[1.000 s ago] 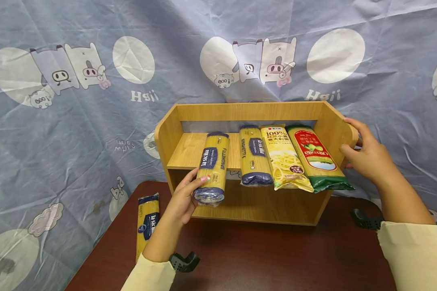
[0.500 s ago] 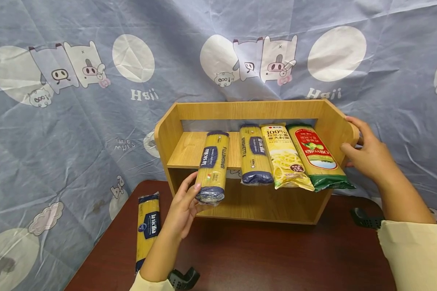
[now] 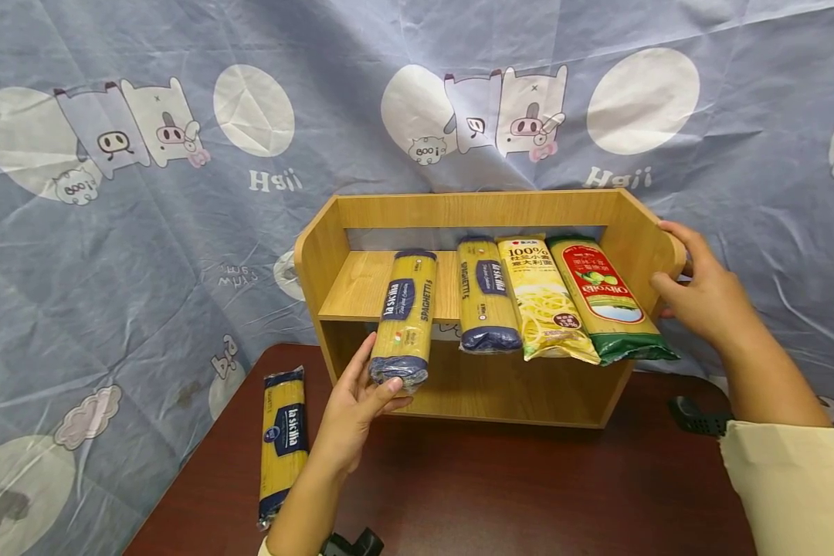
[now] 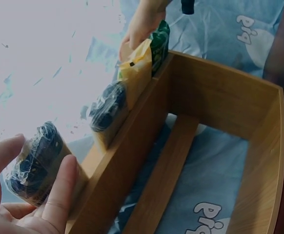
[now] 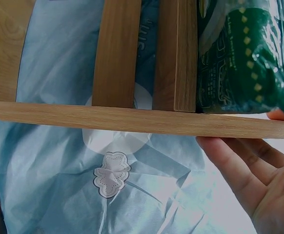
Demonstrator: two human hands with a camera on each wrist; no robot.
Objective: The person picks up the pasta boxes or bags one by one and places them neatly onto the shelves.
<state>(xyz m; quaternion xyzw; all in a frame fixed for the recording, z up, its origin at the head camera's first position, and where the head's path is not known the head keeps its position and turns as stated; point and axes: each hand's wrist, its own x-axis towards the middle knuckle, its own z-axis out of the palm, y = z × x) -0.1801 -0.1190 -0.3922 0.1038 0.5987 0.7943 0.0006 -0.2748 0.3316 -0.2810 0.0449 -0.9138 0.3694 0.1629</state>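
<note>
A blue-and-yellow pack of spaghetti (image 3: 406, 309) lies on the upper board of the wooden shelf (image 3: 361, 284), its near end sticking out past the edge. My left hand (image 3: 350, 417) is at that end, fingers fairly straight, with fingertips beside and just below the wrapper. In the left wrist view, thumb and fingers stand spread about the pack's end (image 4: 37, 165). My right hand (image 3: 705, 297) grips the shelf's right side panel, thumb toward the inside and fingers outside. In the right wrist view, the panel's edge (image 5: 147, 119) runs between the fingers.
Beside the touched pack, another spaghetti pack (image 3: 489, 301), a yellow noodle pack (image 3: 545, 301) and a red-and-green pasta pack (image 3: 605, 297) overhang the same board. A further spaghetti pack (image 3: 283, 440) lies on the dark table (image 3: 500, 494). Patterned cloth (image 3: 347, 100) hangs behind.
My left thumb has come off the pack's top and slid down to its near end, the hand shifting slightly toward me. The pack lies nearly where it was; my right hand keeps its grip.
</note>
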